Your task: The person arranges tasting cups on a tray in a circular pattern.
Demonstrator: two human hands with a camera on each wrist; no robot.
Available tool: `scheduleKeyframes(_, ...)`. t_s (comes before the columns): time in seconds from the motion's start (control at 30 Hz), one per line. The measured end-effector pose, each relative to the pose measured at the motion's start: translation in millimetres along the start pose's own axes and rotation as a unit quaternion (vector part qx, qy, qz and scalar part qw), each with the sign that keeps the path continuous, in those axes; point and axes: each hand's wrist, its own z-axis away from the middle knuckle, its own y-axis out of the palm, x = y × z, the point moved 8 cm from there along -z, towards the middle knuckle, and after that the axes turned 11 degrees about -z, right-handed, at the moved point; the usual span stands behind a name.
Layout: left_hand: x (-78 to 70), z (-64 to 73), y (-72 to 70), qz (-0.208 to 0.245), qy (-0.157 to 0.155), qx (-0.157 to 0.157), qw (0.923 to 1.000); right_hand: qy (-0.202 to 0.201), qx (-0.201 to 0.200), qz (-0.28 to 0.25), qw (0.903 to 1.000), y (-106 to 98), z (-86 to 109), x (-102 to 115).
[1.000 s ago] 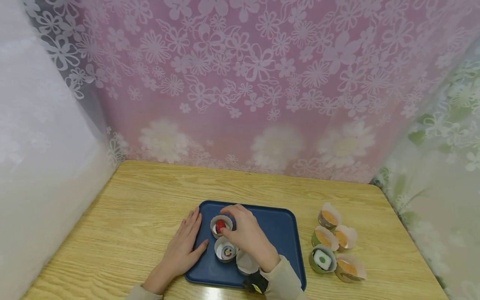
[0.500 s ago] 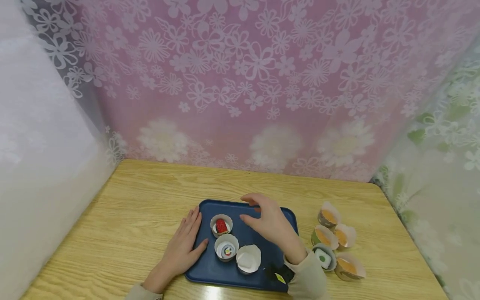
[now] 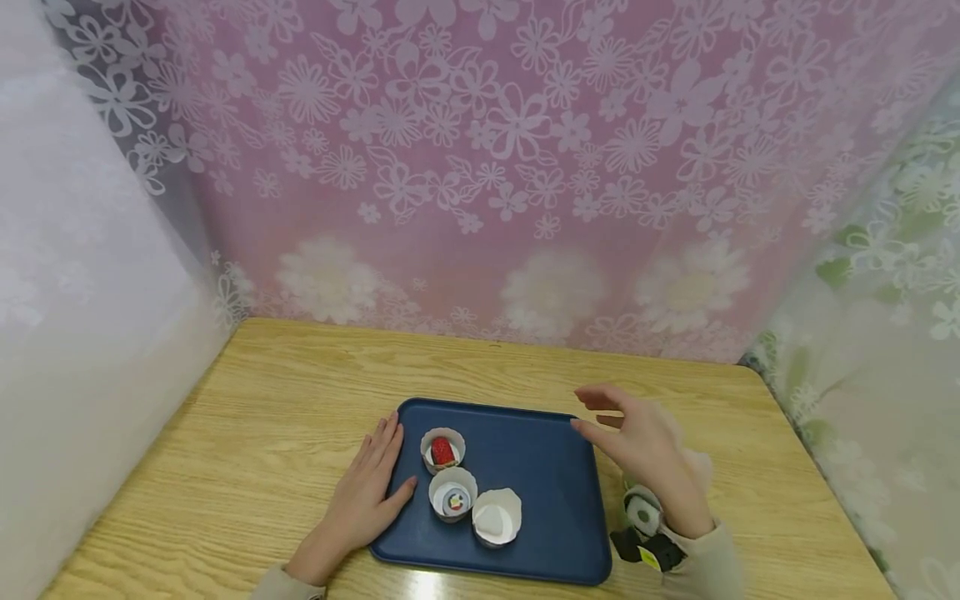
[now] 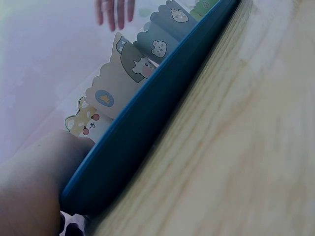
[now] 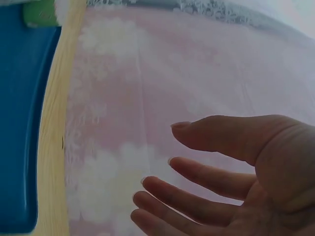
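My left hand (image 3: 367, 487) rests with straight fingers along the left edge of the blue tray (image 3: 555, 508). Three paper baking cups stand on the tray. The back cup (image 3: 431, 460) holds a strawberry (image 3: 442, 451). A round piece with a colourful centre (image 3: 454, 500) lies in the middle cup (image 3: 442, 482); something white is in the front cup (image 3: 498, 537). Over the tray's right edge hovers my right hand (image 3: 648, 446), fingers loosely bent and nothing between them. The right wrist view shows its thumb (image 5: 216, 132) apart from the other fingers.
Right of the tray, a baking cup with a white piece (image 3: 642, 510) is partly hidden by my right wrist. Other cups there are mostly behind that hand. A pink floral curtain (image 3: 465, 250) hangs beyond the wooden table (image 3: 322, 375).
My right hand has left the strawberry in the back cup and moved right, across the tray to its right edge. My left hand has stayed in place.
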Motion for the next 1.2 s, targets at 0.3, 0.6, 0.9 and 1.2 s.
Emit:
scheduleKeyframes(0.3, 1.5, -1.4, -0.3, -0.003, -0.001, 0.002, 1.0000, -0.016, -0.073, 0.025, 0.9969, -52, 20.9, -29)
scheduleKeyframes(0.6, 3.1, -1.1, -1.3, -0.005, -0.002, 0.001, 1.0000, -0.055, -0.116, 0.019, 0.9916, -97, 33.6, -68)
scheduleKeyframes(0.9, 1.6, -0.3, -1.9, -0.006, -0.001, 0.003, 1.0000, 0.017, -0.036, 0.095, 0.9947, -113, 42.9, -104)
scheduleKeyframes(1.2, 0.8, 0.5, -0.5, -0.005, -0.004, 0.008, 1.0000, 0.120, 0.074, 0.114, 0.9835, -102, 49.4, -130)
